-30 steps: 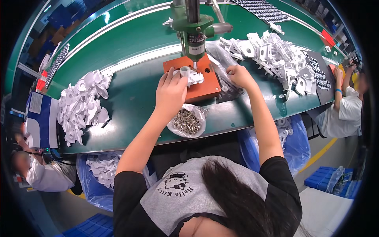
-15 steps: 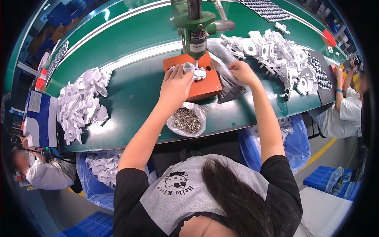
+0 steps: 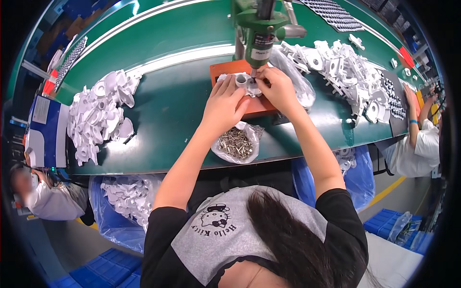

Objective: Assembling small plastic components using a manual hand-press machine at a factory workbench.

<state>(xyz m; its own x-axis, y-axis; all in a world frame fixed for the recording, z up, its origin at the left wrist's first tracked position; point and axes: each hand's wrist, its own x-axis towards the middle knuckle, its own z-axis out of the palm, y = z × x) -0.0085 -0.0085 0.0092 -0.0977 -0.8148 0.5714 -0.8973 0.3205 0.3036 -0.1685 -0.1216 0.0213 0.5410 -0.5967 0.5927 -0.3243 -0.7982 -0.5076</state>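
Observation:
On the orange block (image 3: pixel 217 70) under the green bench press (image 3: pixel 261 41) lies a white plastic part (image 3: pixel 253 87) with a round collar. My left hand (image 3: pixel 222 109) holds the part's left side, its fingers laid along it and the thumb near its front edge. From the right, my right hand (image 3: pixel 277 89) reaches in below the press spindle. Its thumb and fingertips are pinched together over the part; whatever is between them is too small and covered to make out. A clear bag of metal pins or screws (image 3: pixel 235 144) sits just in front of the block.
White plastic parts are heaped left (image 3: pixel 98 113) and right (image 3: pixel 338 72) on the green table. Beside the block lies a clear plastic bag (image 3: pixel 300 89). Blue bins with liners (image 3: pixel 113 223) stand below the front edge. Other people work at both sides.
My right hand has come left from the plastic bag to the part under the press. My left hand stays on the part. The whole view has shifted slightly.

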